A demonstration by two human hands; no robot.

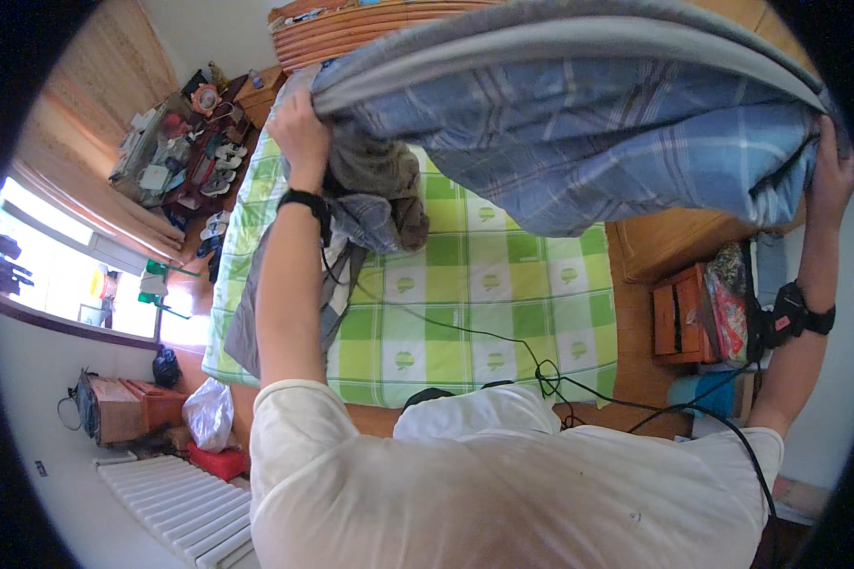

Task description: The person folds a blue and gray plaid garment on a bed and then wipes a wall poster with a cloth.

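Observation:
A blue plaid blanket (541, 135) with a grey reverse side is stretched between my two hands above the far part of the bed. My left hand (300, 135) grips its edge near the upper left. At the far right, my right hand (830, 167) grips the other end, its fingers partly hidden by the cloth. Below the blanket lies a green and white checked bed sheet (462, 284). A bunched brown and blue part of cloth (384, 188) rests beside my left wrist; I cannot tell if it belongs to the blanket. Grey fabric (245, 313) lies under my left forearm.
Black cables (548, 373) run from bands on both wrists across the bed and my body. A wooden headboard (370, 32) stands at the far end. Shoes (220, 171) and a cluttered table (160, 149) are on the left. A wooden cabinet (676, 320) stands right, a white radiator (178, 505) lower left.

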